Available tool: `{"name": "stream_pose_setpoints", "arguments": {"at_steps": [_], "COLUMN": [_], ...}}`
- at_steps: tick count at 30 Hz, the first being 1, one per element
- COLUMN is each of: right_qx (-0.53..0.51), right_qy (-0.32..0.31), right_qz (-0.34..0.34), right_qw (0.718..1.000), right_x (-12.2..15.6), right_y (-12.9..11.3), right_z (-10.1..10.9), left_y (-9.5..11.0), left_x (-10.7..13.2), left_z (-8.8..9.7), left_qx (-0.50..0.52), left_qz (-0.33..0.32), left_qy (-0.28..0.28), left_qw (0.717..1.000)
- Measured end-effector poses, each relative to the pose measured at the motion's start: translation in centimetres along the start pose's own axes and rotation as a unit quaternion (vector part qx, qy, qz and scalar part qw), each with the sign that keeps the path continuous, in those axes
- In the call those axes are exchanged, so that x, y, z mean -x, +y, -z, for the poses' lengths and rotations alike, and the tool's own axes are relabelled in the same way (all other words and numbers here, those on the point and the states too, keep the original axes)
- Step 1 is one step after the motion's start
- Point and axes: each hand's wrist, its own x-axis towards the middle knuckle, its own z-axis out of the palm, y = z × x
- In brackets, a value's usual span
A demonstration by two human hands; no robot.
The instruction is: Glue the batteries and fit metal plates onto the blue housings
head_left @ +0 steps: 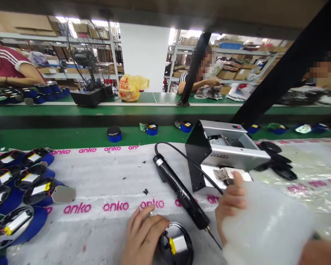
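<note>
Head view: pink-lettered white plastic sheeting carries a boxy silver metal case and a long black cylindrical screwdriver; the right hand curls its fingers, the left hand bends fingers over the rim of a round glossy black plastic shell, and what either grips I can't tell. Light, stiff and slippery, I'd guess: hold that rim, sparing the fragile flat silver battery.

Left hand bare, knuckles plain, fingers slender, tapering. Right hand bare too, outline softened by blur. Pale translucent piece, smooth, hides right wrist; worn sleeve or separate thing, cannot tell. Nails indistinct.
</note>
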Motion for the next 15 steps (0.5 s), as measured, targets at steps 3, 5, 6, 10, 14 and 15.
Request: {"name": "stream_pose_setpoints", "arguments": {"at_steps": [3,5,6,10,14,15], "right_qx": [-0.063,-0.135,-0.191,-0.444,-0.477,-0.475], "right_qy": [0.016,0.019,0.039,0.169,0.221,0.221], "right_qz": [-0.038,-0.085,-0.122,-0.273,-0.344,-0.353], "right_qw": [0.997,0.987,0.973,0.837,0.778,0.775], "right_x": [-0.3,-0.4,-0.4,-0.4,-0.8,-0.9], "right_y": [0.4,0.4,0.3,-1.0,-1.6,-1.6], "right_z": [0.2,-0.2,-0.5,-2.6,-3.6,-3.6], "left_y": [0.0,0.0,0.1,0.3,0.3,0.3], "left_x": [0.0,0.1,0.1,0.1,0.1,0.1], "left_z": [0.1,0.1,0.0,-0.2,-0.1,-0.1], "left_qx": [-0.002,-0.013,-0.018,-0.031,-0.034,-0.031], "left_qz": [-0.001,-0.005,-0.007,-0.007,-0.007,-0.008], "left_qy": [-0.011,-0.012,-0.01,0.0,-0.008,-0.012], "left_qw": [1.0,1.0,1.0,0.999,0.999,0.999]}}
